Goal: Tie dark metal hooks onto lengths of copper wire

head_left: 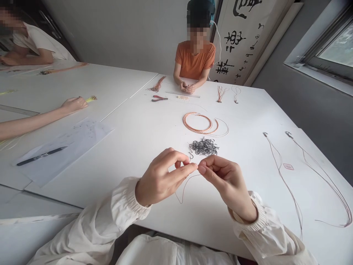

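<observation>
My left hand (165,176) has its thumb and fingers closed around a small dark fish hook (191,156), whose bend shows above the fingertips. My right hand (224,180) is pinched shut on a thin reddish line (182,193), its fingertips meeting those of my left hand. A loop of that line hangs below, over the white table. Just beyond my hands lies a pile of dark fish hooks (204,147). The exact point where line and hook meet is hidden by my fingers.
A coil of orange line (197,123) lies past the hooks. Hooks with long lines (284,171) rest at right. Across sit a person in orange (194,60), red-handled pliers (160,98) and a ruler (183,94). At left, a co-worker's arm (41,117), paper (77,147) and a knife (41,156).
</observation>
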`<state>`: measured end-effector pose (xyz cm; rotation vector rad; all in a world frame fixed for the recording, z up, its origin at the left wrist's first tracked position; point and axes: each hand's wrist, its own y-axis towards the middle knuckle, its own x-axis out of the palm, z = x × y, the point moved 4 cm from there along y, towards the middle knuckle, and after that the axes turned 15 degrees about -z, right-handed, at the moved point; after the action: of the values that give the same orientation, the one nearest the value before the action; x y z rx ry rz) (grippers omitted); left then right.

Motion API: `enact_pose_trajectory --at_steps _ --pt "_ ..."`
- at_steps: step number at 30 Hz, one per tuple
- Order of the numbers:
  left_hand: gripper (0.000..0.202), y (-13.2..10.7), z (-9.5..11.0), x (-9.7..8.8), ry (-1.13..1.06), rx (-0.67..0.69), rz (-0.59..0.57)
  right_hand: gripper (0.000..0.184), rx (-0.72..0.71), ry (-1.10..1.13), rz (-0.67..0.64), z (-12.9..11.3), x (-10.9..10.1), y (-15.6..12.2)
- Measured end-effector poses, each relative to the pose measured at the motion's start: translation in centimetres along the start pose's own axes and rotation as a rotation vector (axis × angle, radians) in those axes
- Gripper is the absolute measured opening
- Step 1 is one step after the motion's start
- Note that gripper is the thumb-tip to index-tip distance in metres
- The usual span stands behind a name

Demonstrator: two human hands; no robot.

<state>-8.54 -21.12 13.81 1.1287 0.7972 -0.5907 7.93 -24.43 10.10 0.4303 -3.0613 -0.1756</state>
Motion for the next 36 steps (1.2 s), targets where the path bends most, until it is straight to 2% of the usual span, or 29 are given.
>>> enact_pose_trajectory --at_steps 6,13,20,25,32,36 --pt "0.023 0.6 0.1 0.2 -0.006 -0.014 -0.017 0.015 -0.060 -0.052 0.062 -0.4 0.6 -0.1" --pt "0.013 0.6 -0.5 0.5 -0.219 -0.087 -0.055 0.007 -0.170 -0.189 0.072 -0.4 0.6 -0.4" --pt "0.020 0.5 -0.7 0.1 -0.228 -0.116 -0.016 0.008 -0.074 -0.045 -0.080 -0.6 -0.5 0.1" --pt "0.023 0.5 -0.7 0.0 -0.217 -0.087 0.015 0.010 -0.061 -0.036 -0.055 -0.6 -0.6 0.1" --pt "0.017 0.7 -1.0 0.1 -0.364 -0.164 -0.065 0.011 -0.050 -0.031 -0.037 -0.5 -0.7 0.1" --pt "0.013 0.6 -1.3 0.5 -0.514 -0.292 -0.158 0.010 -0.053 -0.040 -0.045 -0.4 -1.0 0.1"
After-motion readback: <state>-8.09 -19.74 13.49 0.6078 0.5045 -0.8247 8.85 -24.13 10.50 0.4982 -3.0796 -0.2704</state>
